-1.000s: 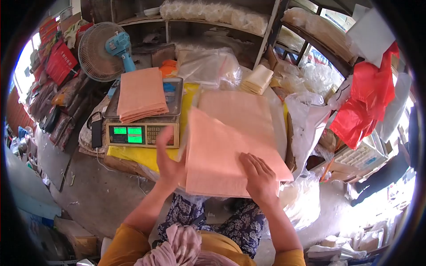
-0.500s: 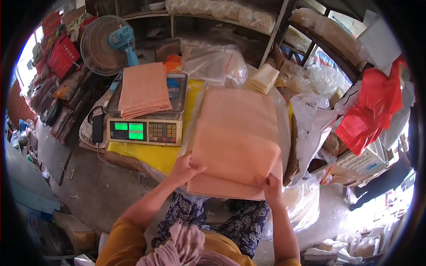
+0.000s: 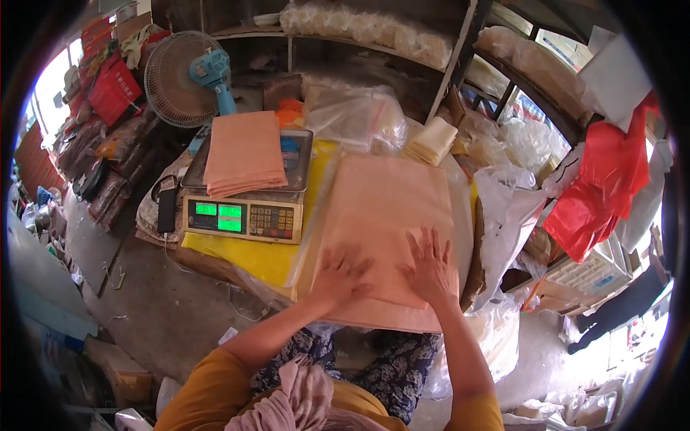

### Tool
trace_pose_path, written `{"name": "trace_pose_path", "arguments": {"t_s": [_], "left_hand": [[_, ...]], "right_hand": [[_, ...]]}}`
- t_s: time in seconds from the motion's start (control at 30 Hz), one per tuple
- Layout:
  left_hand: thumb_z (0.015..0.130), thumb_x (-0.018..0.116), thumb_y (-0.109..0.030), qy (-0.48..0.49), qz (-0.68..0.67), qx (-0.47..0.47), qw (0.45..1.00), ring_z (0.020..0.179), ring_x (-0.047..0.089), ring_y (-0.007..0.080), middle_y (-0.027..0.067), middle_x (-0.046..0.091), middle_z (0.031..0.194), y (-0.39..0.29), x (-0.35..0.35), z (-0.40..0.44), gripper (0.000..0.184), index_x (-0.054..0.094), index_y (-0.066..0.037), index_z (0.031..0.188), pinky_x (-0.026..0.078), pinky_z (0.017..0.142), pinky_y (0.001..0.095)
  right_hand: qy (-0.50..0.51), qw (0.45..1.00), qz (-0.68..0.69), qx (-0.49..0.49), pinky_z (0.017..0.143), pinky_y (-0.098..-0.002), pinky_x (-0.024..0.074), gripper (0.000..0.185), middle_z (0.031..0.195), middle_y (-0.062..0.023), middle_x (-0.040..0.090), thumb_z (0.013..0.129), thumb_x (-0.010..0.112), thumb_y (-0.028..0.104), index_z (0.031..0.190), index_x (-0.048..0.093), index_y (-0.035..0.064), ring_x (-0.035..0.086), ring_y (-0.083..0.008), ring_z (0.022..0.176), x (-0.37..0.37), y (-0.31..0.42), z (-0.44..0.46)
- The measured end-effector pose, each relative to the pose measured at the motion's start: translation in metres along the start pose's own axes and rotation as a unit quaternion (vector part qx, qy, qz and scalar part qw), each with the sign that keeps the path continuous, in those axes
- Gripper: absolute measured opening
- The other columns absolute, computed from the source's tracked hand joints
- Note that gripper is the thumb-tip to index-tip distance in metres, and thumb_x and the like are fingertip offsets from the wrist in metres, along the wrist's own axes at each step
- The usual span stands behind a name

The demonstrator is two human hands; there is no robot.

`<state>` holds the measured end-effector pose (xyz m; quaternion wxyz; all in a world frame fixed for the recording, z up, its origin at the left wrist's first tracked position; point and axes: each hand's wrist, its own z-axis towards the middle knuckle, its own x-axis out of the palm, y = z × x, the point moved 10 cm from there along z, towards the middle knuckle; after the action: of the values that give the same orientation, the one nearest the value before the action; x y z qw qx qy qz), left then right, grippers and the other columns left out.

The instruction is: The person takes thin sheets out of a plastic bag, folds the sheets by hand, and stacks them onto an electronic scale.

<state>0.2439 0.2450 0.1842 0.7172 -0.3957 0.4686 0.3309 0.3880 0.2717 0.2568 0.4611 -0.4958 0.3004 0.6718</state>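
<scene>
A wide stack of peach-coloured sheets (image 3: pixel 388 205) lies flat on the table in front of me; whether they are paper or cloth I cannot tell. My left hand (image 3: pixel 341 276) rests on its near left part with the fingers spread, slightly blurred. On the near right part lies my right hand (image 3: pixel 430 271), palm down, fingers apart. Neither hand holds anything. Left of the stack, a smaller folded pile of the same peach material (image 3: pixel 244 153) sits on the pan of a digital scale (image 3: pixel 243 218), whose green displays are lit.
A fan (image 3: pixel 188 79) stands behind the scale. Clear plastic bags (image 3: pixel 356 115) and a cream folded bundle (image 3: pixel 431 141) lie beyond the stack. Red plastic bags (image 3: pixel 600 183) hang at the right. Yellow sheeting (image 3: pixel 251 257) covers the table's near left. Part of another person (image 3: pixel 622 305) shows far right.
Both hands have let go of the near edge of the top sheets and moved forward onto the stack, fingers spread. The raised, curled near part of the sheets now lies flat.
</scene>
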Motion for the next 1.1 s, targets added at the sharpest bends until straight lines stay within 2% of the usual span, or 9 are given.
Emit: {"name": "trace_pose_path", "arguments": {"t_s": [0.13,0.23,0.3,0.47,0.53,0.6,0.83,1.03,1.1], "left_hand": [[0.088,0.056,-0.034,-0.124,-0.245,-0.082,0.958,0.136,0.019,0.0330,0.0195,0.023,0.145,0.025,-0.021,-0.015,0.060,0.035,-0.007,0.137,0.018,0.110,0.0454],[0.083,0.065,-0.019,-0.337,-0.465,-0.184,0.798,0.128,0.035,0.0264,0.0178,0.033,0.139,0.049,-0.058,-0.057,0.065,0.032,-0.001,0.135,0.031,0.104,0.0365],[0.075,0.066,-0.002,-0.106,-0.802,-0.247,0.533,0.117,0.046,0.0188,0.0118,0.041,0.131,0.019,-0.015,-0.052,0.069,0.031,-0.001,0.135,0.039,0.096,0.0312],[0.069,0.057,0.003,-0.183,-0.688,-0.287,0.641,0.119,0.047,0.0209,0.0156,0.041,0.135,0.070,-0.020,-0.057,0.070,0.033,0.000,0.135,0.036,0.099,0.0302],[0.066,0.060,0.004,-0.299,-0.392,-0.103,0.864,0.118,0.046,0.0169,0.0085,0.040,0.135,0.088,-0.107,-0.038,0.087,0.020,-0.003,0.143,0.041,0.094,0.0286],[0.064,0.061,0.004,-0.361,-0.518,-0.031,0.775,0.122,0.042,0.0171,0.0089,0.036,0.139,0.140,-0.156,-0.023,0.091,0.019,-0.003,0.144,0.043,0.093,0.0293],[0.067,0.061,0.009,-0.331,-0.527,-0.202,0.756,0.099,0.058,0.0182,0.0133,0.047,0.129,0.318,-0.222,0.002,0.086,0.023,-0.003,0.143,0.050,0.079,0.0305],[0.066,0.064,0.003,-0.319,-0.445,-0.309,0.778,0.082,0.060,0.0179,0.0111,0.057,0.111,0.346,-0.199,-0.014,0.075,0.035,0.001,0.135,0.053,0.061,0.0310],[0.063,0.066,-0.002,-0.378,-0.212,-0.268,0.861,0.112,0.050,0.0303,0.0195,0.050,0.123,0.354,-0.215,-0.021,0.071,0.040,0.001,0.129,0.041,0.096,0.0398]], "right_hand": [[0.039,0.997,0.036,0.049,0.103,-0.0565,0.0243,0.061,0.141,-0.0171,0.029,0.085,0.055,0.039,0.136,0.036,0.0120,0.026,-0.0399,0.129,0.037,-0.015,-0.007],[0.061,0.990,0.045,0.122,0.097,-0.0555,0.0293,0.054,0.135,-0.0173,0.036,0.084,0.056,0.037,0.129,0.043,0.0104,0.035,-0.0394,0.120,0.028,-0.004,-0.022],[0.091,0.981,0.048,0.164,0.094,-0.0537,0.0321,0.049,0.130,-0.0171,0.041,0.084,0.056,0.036,0.124,0.048,0.0096,0.040,-0.0391,0.114,0.020,0.014,-0.041],[0.008,0.984,0.173,0.034,0.093,-0.0448,0.0353,0.034,0.119,-0.0163,0.052,0.080,0.057,0.017,0.112,0.055,0.0037,0.047,-0.0380,0.106,0.012,0.044,-0.055],[-0.026,0.992,0.118,0.041,0.094,-0.0442,0.0351,0.037,0.122,-0.0165,0.051,0.080,0.056,0.013,0.115,0.053,0.0023,0.046,-0.0373,0.109,0.017,0.030,-0.061],[-0.046,0.984,0.157,0.068,0.095,-0.0444,0.0350,0.039,0.124,-0.0166,0.051,0.080,0.056,0.013,0.117,0.052,0.0017,0.046,-0.0372,0.111,0.024,0.020,-0.064],[-0.082,0.985,0.146,0.050,0.093,-0.0493,0.0341,0.040,0.125,-0.0158,0.049,0.078,0.057,0.014,0.115,0.053,0.0004,0.044,-0.0401,0.106,0.020,0.025,-0.063],[-0.043,0.993,0.098,0.049,0.095,-0.0474,0.0347,0.041,0.125,-0.0206,0.049,0.081,0.055,0.011,0.120,0.049,-0.0014,0.046,-0.0376,0.111,0.030,0.024,-0.065],[-0.015,0.991,0.089,0.098,0.100,-0.0458,0.0334,0.041,0.126,-0.0163,0.049,0.079,0.059,0.016,0.117,0.054,0.0017,0.046,-0.0377,0.110,0.025,0.029,-0.062]]}}
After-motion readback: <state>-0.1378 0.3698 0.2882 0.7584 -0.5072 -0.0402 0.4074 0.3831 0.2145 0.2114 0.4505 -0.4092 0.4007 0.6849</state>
